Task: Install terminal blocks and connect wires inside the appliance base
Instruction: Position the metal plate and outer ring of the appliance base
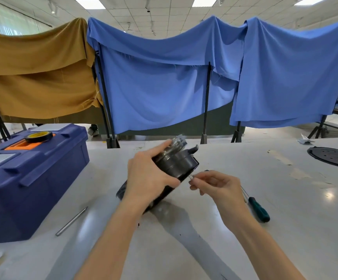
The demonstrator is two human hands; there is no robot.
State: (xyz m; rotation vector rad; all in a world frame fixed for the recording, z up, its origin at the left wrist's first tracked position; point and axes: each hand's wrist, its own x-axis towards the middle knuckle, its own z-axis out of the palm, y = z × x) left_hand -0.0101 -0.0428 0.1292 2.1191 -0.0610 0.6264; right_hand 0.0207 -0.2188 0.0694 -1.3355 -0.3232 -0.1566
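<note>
Two hands are working mid-frame: my left hand point(149, 176) is gripping the tilted appliance base point(181, 161) on the white table point(285, 229), fingers wrapped round it. My right hand point(216, 183) is pinching a thin metal piece point(192, 175), maybe a wire end, at its 4 o'clock edge. I'm judging the propped base risks slipping and yanking that piece loose. A screwdriver point(259, 209) is lying at 4 o'clock, a toolbox point(32, 178) at 9; draped cloths point(164, 77) are hanging at 12.

A dark blue toolbox point(32, 178) stands at the left on the white tabletop point(245, 229). A roll of black tape point(39, 136) with a yellow core lies on its lid. A thin metal rod point(71, 221) lies near the toolbox. Behind the tabletop, blue cloths point(164, 87) and a mustard cloth point(36, 77) hang over black stands point(206, 102).
</note>
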